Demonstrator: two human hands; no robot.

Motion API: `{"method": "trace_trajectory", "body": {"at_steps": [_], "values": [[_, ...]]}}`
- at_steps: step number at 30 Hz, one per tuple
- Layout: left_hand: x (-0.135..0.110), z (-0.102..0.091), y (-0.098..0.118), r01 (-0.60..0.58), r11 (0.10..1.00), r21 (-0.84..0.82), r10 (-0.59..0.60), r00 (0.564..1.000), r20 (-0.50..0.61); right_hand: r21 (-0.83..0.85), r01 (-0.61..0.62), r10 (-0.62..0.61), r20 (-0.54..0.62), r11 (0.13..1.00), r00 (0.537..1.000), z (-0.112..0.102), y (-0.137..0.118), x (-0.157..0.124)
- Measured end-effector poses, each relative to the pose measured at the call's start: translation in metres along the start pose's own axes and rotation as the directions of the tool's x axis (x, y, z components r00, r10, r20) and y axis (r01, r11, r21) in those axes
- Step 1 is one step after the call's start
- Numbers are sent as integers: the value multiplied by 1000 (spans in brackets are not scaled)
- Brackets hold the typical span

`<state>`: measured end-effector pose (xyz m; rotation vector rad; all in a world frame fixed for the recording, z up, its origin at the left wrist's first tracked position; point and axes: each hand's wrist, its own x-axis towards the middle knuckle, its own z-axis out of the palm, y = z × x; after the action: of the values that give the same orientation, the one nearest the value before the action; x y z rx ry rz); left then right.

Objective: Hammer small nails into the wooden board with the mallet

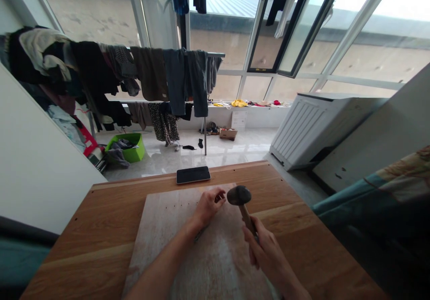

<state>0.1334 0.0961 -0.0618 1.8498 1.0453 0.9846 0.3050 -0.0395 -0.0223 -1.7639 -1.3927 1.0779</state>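
Observation:
My right hand (264,246) is wrapped around the wooden handle of a hammer (239,195), whose dark head hovers just above the pale board (168,233). My left hand (208,205) rests on that board with fingers pinched together right beside the hammer head; what they pinch is too small to make out. A row of tiny dark dots, nails or holes, runs across the board left of the pinching hand. The board lies on a wooden table (101,228).
A black phone (193,174) lies face up at the table's far edge. Beyond it stand a drying rack hung with clothes (151,80), a green basket (129,147), a white slatted panel (312,125) and large windows. A patterned cloth (386,192) drapes at the right.

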Motion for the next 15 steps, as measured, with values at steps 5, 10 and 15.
{"method": "trace_trajectory", "body": {"at_steps": [5,10,15], "values": [[0,2,-3,-24,1000,1,24,1000,-8,-38,21,-23,-54,999,998,9,-9,12],[1,-4,-3,3,1000,-3,-3,999,49,-92,13,-22,-97,996,995,10,-4,9],[-14,-42,24,-28,928,372,-46,981,188,-120,-16,-3,-155,993,988,8,16,-3]]}}
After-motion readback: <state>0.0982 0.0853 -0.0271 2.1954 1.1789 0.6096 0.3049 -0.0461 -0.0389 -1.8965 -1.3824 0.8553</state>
